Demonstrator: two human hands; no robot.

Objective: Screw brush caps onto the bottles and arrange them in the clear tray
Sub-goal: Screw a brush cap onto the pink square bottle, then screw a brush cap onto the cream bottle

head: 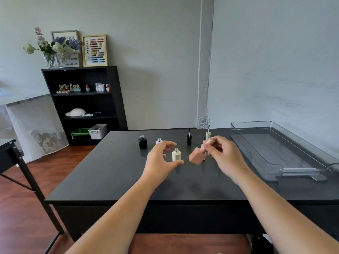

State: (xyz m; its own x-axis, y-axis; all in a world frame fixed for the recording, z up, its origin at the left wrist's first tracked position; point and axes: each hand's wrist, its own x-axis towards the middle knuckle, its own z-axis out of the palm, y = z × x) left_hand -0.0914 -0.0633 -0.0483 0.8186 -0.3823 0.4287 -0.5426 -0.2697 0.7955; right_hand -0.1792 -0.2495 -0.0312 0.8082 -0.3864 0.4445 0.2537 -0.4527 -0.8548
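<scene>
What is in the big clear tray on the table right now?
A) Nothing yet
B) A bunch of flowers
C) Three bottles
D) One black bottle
A: the clear tray at the right end of the table holds nothing, while the black bottle and the cream bottle stand on the table outside it, and the right hand holds the pink bottle above the table.

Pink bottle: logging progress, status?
Right hand holds pink bottle tilted, off table. Left hand open around cream bottle. Tray holds nothing. Path clear.
</scene>
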